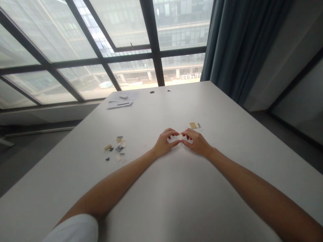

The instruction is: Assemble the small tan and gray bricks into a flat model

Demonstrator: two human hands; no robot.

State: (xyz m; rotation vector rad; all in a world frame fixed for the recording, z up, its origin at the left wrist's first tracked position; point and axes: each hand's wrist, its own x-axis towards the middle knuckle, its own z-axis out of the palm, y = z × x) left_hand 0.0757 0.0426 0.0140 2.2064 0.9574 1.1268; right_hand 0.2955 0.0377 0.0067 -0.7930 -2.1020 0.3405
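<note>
Between the fingertips of both hands is a small cream-coloured piece (pixel 180 136), too small to make out its kind. My left hand (pixel 165 142) pinches it from the left with thumb and fingers. From the right, my right hand (pixel 196 141) pinches the same piece, so the fingertips of the two hands nearly meet. Just beyond my right hand lies a flat tan panel (pixel 193 125) with a pale and dark end. Left of my left hand, several small loose pieces (pixel 118 148) in tan, cream and dark grey are scattered on the white table (pixel 151 188).
Papers (pixel 119 101) with a dark pen-like stick and a small white item lie at the far left of the table. A dark round disc (pixel 152 92) and a small dark-and-white item (pixel 169 90) are near the far edge. Windows and a blue curtain (pixel 232 50) stand behind.
</note>
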